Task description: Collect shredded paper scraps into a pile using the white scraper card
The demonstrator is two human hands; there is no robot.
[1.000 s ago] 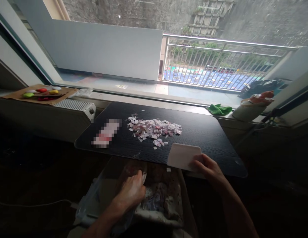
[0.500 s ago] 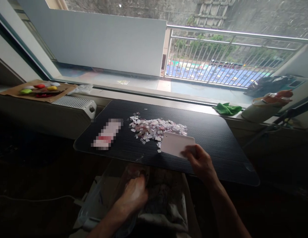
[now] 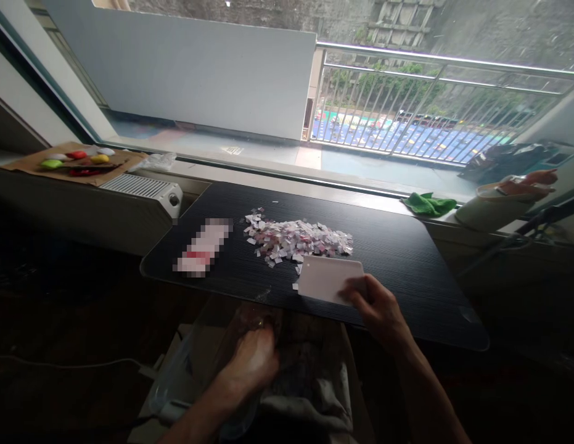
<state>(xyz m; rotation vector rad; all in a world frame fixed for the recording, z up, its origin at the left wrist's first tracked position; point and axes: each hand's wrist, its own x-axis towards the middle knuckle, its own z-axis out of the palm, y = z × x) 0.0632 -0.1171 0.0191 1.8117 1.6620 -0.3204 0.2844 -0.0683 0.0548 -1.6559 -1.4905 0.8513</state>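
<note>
A flat white plastic scraper (image 3: 330, 277) with rounded corners and a small hole is gripped by my right hand (image 3: 381, 308), its fingers closed on one end. Right behind it on the dark table (image 3: 397, 253) lies a heap of small cut paper pieces (image 3: 296, 237), mostly white with some pink. A few pieces lie near the scraper's left side. Below the table's front edge, over my lap, my left hand (image 3: 256, 357) is closed in a fist. Clear plastic shows around it, but what its fingers hold is too dark to make out.
A blurred pink-and-white item (image 3: 203, 246) lies on the table's left. On the sill are a green cloth (image 3: 429, 203) and a pale container (image 3: 483, 206). A radiator (image 3: 150, 191) stands to the left, beside cardboard (image 3: 18, 161) bearing colourful objects.
My right hand has drawn the scraper slightly toward me, away from the paper heap. My left hand stays closed in about the same place. The view has shifted a little.
</note>
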